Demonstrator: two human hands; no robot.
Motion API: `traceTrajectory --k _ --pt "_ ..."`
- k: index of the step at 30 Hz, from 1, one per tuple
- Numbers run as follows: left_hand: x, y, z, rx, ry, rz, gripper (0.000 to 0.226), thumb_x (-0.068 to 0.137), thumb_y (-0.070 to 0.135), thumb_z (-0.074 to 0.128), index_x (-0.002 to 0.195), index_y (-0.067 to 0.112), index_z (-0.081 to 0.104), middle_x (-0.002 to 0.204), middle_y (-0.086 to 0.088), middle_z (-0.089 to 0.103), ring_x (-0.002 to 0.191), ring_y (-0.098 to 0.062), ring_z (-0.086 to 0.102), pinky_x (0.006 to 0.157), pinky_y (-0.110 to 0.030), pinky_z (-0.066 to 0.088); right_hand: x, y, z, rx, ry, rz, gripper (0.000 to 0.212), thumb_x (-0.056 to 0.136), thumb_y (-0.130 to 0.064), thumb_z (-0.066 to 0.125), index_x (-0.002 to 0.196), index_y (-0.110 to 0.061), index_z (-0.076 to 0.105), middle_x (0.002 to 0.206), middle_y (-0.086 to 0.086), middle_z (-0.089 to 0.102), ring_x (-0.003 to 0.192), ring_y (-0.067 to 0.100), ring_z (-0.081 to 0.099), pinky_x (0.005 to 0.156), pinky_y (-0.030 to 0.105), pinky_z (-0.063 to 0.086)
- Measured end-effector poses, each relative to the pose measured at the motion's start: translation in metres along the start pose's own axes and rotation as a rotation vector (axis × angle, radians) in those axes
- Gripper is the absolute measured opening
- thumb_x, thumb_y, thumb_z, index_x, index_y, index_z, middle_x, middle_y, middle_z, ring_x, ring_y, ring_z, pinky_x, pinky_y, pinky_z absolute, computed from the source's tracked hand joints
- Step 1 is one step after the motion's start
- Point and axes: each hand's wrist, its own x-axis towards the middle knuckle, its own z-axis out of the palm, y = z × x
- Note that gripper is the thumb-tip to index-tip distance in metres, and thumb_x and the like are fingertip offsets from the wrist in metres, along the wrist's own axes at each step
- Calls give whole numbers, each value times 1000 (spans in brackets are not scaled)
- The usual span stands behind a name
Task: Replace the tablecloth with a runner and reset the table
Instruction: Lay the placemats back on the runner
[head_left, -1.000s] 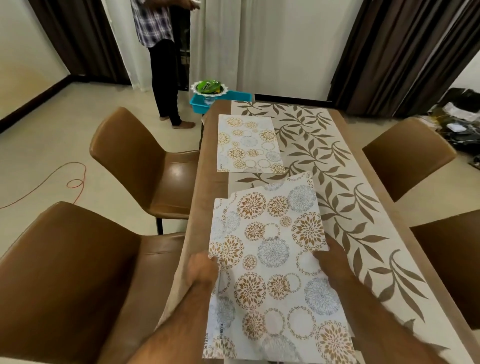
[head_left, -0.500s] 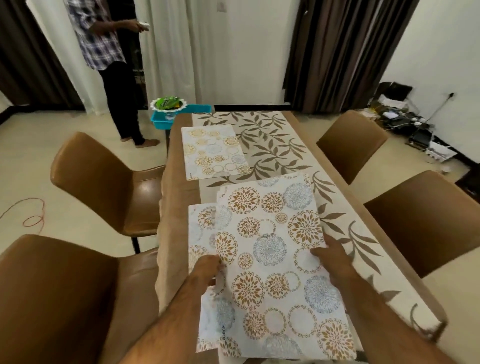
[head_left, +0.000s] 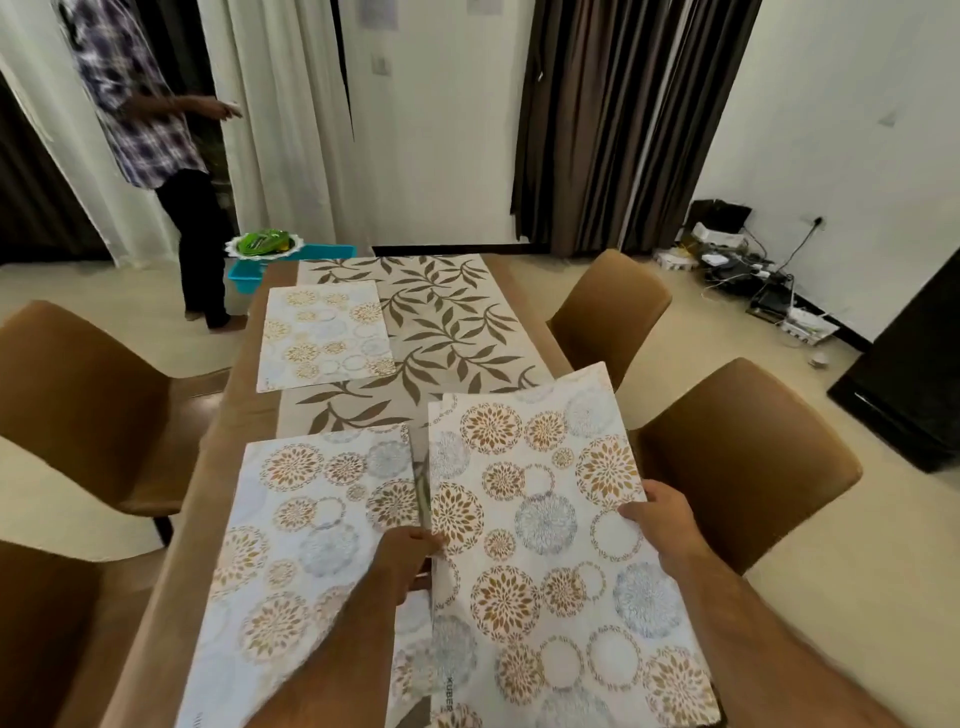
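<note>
A beige runner with brown leaves lies along the brown table. One floral placemat rests at the far left. A second placemat lies flat at the near left. I hold a stack of floral placemats over the near right side. My left hand pinches its left edge. My right hand grips its right edge. At least one more mat edge peeks out under the top sheet.
Brown chairs stand at the left and right. A person stands beyond the far left corner beside a blue tub and a white bowl of greens. Cables and boxes litter the floor at the right wall.
The held placemats have shifted right, off the near-left mat, which now lies uncovered on the table. Both hands moved right with them. The view has tilted up and to the right.
</note>
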Motion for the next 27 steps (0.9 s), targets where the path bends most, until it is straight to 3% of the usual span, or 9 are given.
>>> traceTrajectory --k 3,6,8,10,13,16,21,23,27 --pt "8 -2 55 61 71 59 11 83 15 77 84 6 71 97 -18 72 92 -34 68 81 -46 58 33 8 -35 -68 14 -5 22 87 10 61 97 -9 66 88 7 70 76 25 70 63 39 60" --pt "11 -6 84 57 128 33 13 81 17 79 78 8 70 93 -18 72 87 -35 70 78 -52 59 63 13 -56 -111 35 20 20 87 6 64 94 -13 67 89 9 72 80 30 71 76 53 60" --pt "13 -4 95 55 180 31 15 81 19 80 74 9 71 89 -16 73 83 -34 70 79 -52 59 82 11 -60 -121 12 38 20 86 5 65 90 -14 67 90 10 72 81 31 71 76 54 60" --pt "21 0 100 142 223 78 18 84 23 76 76 9 70 84 -10 71 79 -28 67 82 -42 58 100 11 -57 -117 -6 58 21 85 6 66 88 -14 67 91 12 72 81 32 72 75 54 59" --pt "34 6 99 242 282 98 25 88 29 71 100 7 74 97 -12 70 90 -29 67 85 -39 56 117 21 -45 -146 3 75 20 85 4 68 85 -16 65 91 11 72 80 32 72 75 53 60" --pt "72 8 107 339 338 68 31 93 29 64 110 5 72 110 -12 71 103 -29 65 87 -30 49 162 28 -31 -220 -22 101 15 86 0 68 89 -15 65 91 9 72 80 29 72 74 52 60" --pt "81 -2 107 428 362 28 24 95 20 60 106 5 74 107 -13 73 96 -27 67 85 -33 54 176 37 -23 -320 -22 109 12 84 1 68 89 -10 67 87 9 72 75 28 71 70 50 61" --pt "85 -4 109 497 382 -9 23 93 22 61 98 6 76 100 -12 74 90 -26 69 83 -35 56 188 43 -21 -338 -42 122 12 84 0 69 91 -9 66 89 10 71 75 28 70 70 48 61" --pt "86 -7 115 564 499 -50 24 91 32 65 99 11 76 99 -8 75 87 -23 69 78 -31 56 207 45 -23 -368 -104 122 13 83 -1 69 92 -9 65 90 9 70 78 27 70 72 46 61"
